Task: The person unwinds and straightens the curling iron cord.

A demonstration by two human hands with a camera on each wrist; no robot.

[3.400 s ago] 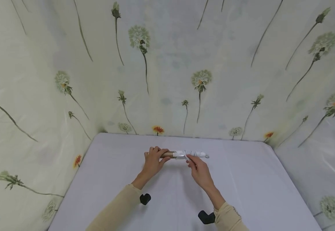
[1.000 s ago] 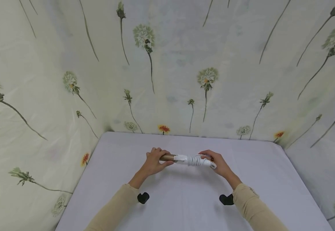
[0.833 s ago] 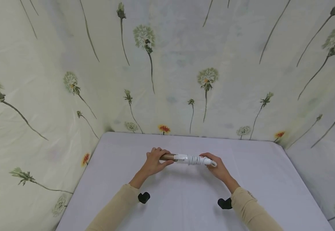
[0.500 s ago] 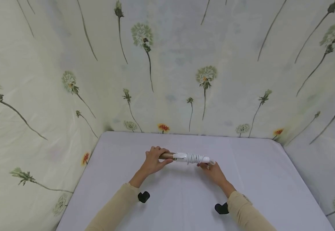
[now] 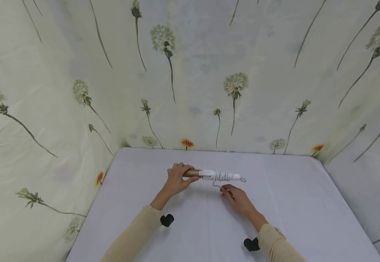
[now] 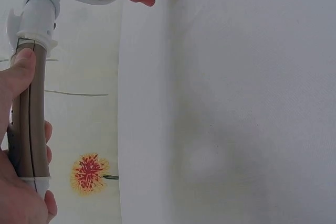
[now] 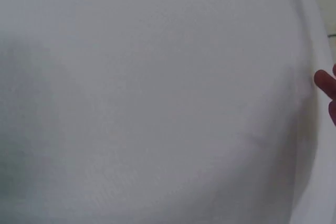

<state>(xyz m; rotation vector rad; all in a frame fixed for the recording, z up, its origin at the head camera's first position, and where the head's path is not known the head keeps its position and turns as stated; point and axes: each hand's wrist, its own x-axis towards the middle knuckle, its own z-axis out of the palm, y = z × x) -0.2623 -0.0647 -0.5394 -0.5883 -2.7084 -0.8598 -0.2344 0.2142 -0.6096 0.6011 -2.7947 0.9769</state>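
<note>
The curler (image 5: 209, 174) is held level just above the table (image 5: 294, 203), its brown barrel gripped in the left hand (image 5: 176, 179) so the white handle is left free. The cord (image 5: 222, 176) is coiled round that handle, and its loose end is pinched by the right hand (image 5: 234, 194) just below, kept taut for winding

- Curling iron (image 5: 209, 174): brown-gold barrel, white handle, wrapped in a white cord (image 5: 222, 177).
- Table (image 5: 301, 203) beneath it: plain white.
- Backdrop (image 5: 209, 72) behind the table: cream, printed with grey-green dandelions (a few orange-red blooms).
- Sleeves (image 5: 131, 240): beige.
</note>
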